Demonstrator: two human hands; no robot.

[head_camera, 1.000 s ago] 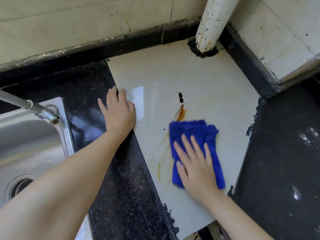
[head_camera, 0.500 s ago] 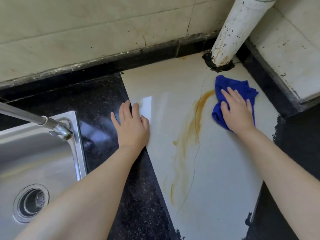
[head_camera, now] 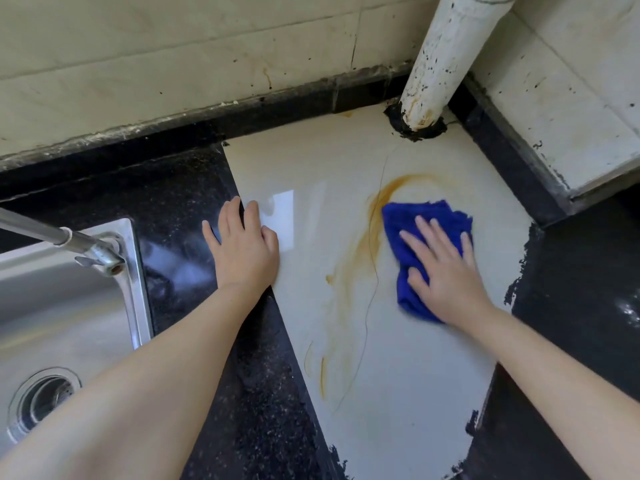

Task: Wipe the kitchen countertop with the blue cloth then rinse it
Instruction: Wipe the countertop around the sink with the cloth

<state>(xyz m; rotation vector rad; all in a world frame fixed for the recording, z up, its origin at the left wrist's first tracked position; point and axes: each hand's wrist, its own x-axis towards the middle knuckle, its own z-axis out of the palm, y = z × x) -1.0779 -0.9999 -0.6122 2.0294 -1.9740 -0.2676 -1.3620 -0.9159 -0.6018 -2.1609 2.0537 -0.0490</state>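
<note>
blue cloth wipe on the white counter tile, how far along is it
Mid-wipe. In hand: the right hand presses the crumpled blue cloth flat on the glossy white countertop tile, beside the stain. Left: the long orange-brown smear still runs down the tile, so wiping is unfinished. The rinse at the stainless steel sink has not begun. The left hand rests flat on the counter.

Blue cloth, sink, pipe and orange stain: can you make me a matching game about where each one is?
Things:
1. blue cloth
2. sink
3. white pipe
4. orange stain

Places:
A. standing in the back corner
B. under the right hand
C. far left, below the faucet
D. smeared on the pale tile between the hands

Pairs: 1-B, 2-C, 3-A, 4-D
</note>
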